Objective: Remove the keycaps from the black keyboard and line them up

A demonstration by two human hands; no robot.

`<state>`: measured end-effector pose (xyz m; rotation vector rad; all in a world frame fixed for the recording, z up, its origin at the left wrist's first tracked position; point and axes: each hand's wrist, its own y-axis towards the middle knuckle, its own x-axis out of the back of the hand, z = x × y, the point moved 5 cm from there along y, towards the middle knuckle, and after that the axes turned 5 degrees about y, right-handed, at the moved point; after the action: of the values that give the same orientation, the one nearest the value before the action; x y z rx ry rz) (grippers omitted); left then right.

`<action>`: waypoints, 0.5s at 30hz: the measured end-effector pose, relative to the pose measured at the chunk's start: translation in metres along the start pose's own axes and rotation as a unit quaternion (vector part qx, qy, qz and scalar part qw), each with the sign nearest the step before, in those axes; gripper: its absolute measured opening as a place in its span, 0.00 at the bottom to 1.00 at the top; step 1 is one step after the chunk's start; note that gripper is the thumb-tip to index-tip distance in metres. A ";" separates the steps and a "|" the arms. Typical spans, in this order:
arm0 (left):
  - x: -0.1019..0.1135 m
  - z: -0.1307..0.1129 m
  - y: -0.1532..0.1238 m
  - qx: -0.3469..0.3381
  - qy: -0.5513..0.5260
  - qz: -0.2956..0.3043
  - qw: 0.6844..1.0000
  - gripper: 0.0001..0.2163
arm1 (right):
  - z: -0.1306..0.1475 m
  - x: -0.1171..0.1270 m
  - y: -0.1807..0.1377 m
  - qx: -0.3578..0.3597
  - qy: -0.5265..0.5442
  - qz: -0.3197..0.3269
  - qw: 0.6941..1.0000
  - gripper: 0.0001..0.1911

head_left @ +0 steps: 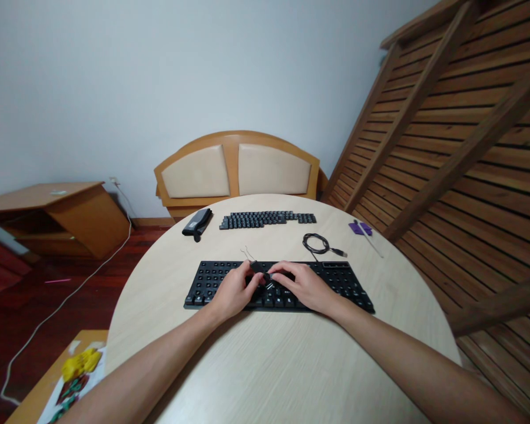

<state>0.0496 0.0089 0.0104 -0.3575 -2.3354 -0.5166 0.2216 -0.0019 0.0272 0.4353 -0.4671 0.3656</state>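
A black keyboard [218, 281] lies across the near half of the round table, many of its upper key positions bare of caps. My left hand [235, 292] is closed over its middle, gripping a dark keycap puller [257, 267] with thin wire ends; one wire end sticks up past the fingers. My right hand [302, 284] is just to the right, thumb and fingers drawn together beside the puller's lower end. What its fingertips pinch is too small to tell. Several removed keycaps [265, 219] stand in rows behind the keyboard.
The keyboard's coiled cable [317, 242] with its USB plug lies behind it. A black folded pouch [198, 222] rests at the table's back left. At the right are a purple cloth [360, 228] and a thin brush-like stick [371, 240]. A slatted wooden panel [446, 176] leans beside the table.
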 end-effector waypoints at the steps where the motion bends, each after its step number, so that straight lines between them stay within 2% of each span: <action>1: 0.000 -0.001 0.000 0.001 -0.001 0.001 1.000 0.08 | -0.002 0.002 0.001 -0.003 -0.006 -0.010 1.000 0.10; 7: -0.001 -0.001 0.000 0.011 0.007 0.002 1.000 0.08 | -0.020 0.018 0.009 -0.015 -0.067 -0.068 0.995 0.13; 12: -0.001 0.002 -0.001 0.015 0.019 -0.003 1.000 0.09 | -0.042 0.034 0.037 -0.028 -0.127 -0.067 0.989 0.12; 15: -0.001 0.001 0.000 0.017 0.018 0.000 1.000 0.08 | -0.056 0.041 0.061 -0.039 -0.214 -0.053 0.975 0.13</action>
<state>0.0495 0.0091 0.0086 -0.3296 -2.3074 -0.4789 0.2488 0.0863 0.0224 0.4615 -0.8711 0.1471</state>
